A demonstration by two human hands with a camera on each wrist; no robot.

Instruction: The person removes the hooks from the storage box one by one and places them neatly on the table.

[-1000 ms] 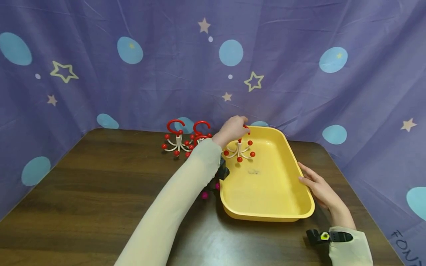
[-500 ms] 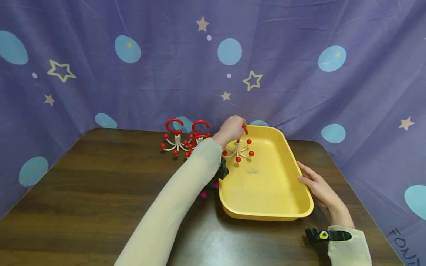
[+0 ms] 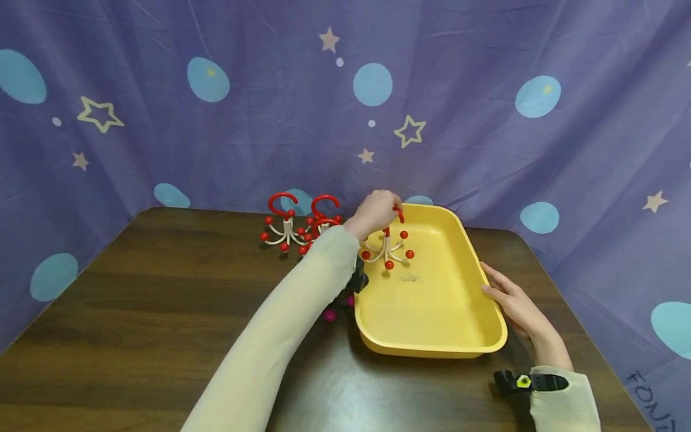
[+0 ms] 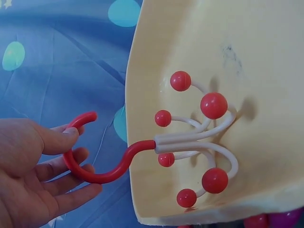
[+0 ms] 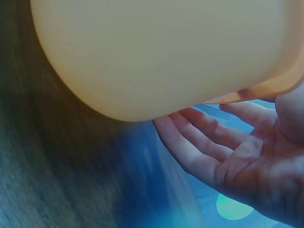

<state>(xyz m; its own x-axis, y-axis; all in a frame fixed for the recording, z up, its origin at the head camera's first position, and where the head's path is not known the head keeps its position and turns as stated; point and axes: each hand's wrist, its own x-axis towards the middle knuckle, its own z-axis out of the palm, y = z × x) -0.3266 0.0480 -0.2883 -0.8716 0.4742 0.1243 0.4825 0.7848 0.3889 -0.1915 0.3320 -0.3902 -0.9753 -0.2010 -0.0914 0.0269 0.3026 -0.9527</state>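
Note:
My left hand (image 3: 375, 210) pinches the red hook of a hanger with curved white arms tipped by red balls (image 3: 387, 247). In the left wrist view, thumb and fingers meet the red hook (image 4: 90, 175), and the white arms (image 4: 183, 141) are over the floor of a yellow plastic tray (image 3: 432, 312). The hanger stands upright at the tray's far left corner. My right hand (image 3: 520, 309) rests against the tray's right side, thumb at the rim. Its fingers (image 5: 204, 147) lie nearly straight along the outer wall in the right wrist view.
Several similar red-and-white hangers (image 3: 288, 231) stand left of the tray, partly behind my left forearm. Magenta balls (image 3: 329, 315) show beneath that forearm, their bodies mostly hidden. The wooden table (image 3: 162, 312) ends at a purple patterned curtain (image 3: 459, 150).
The hanger in my left hand has come down slightly toward the tray floor, and the hand has dipped with it. My right hand keeps its place at the tray's side.

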